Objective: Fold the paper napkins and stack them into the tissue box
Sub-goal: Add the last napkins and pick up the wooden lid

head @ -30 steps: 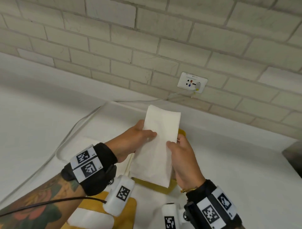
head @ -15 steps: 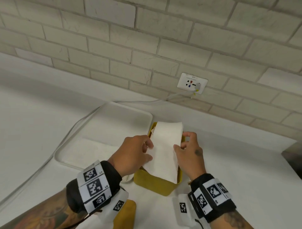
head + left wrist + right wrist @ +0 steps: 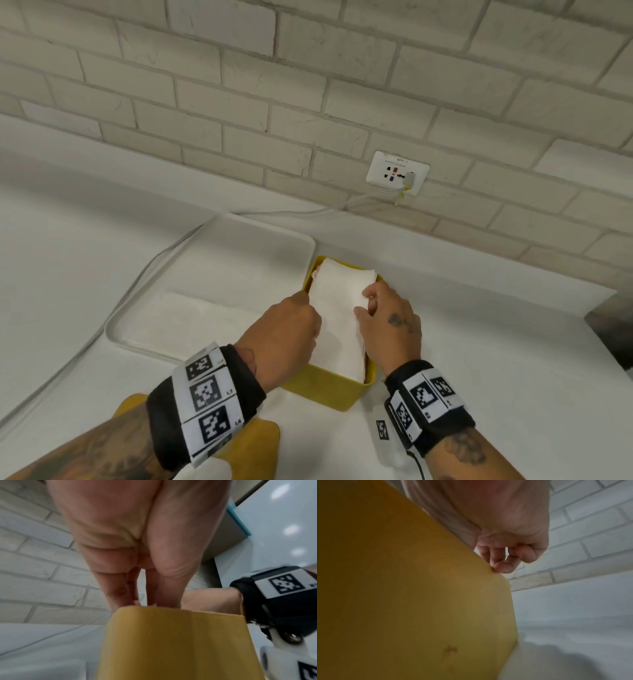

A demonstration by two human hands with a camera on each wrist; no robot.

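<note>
We lay a folded napkin in the yellow box.

From the head view, we see the yellow tissue box (image 3: 329,389) on the white counter (image 3: 496,377), with the white folded napkin (image 3: 337,320) lying in it on top of the stack, and a white tray (image 3: 212,281) just beside it holding flat paper. Our left hand (image 3: 281,339) and right hand (image 3: 388,325) pinch the napkin's two long edges. In the left wrist view, our fingers (image 3: 120,586) reach straight down behind the box wall (image 3: 171,642); their tips are hidden. In the right wrist view, our curled fingers (image 3: 503,559) touch the box rim (image 3: 436,601).
</note>
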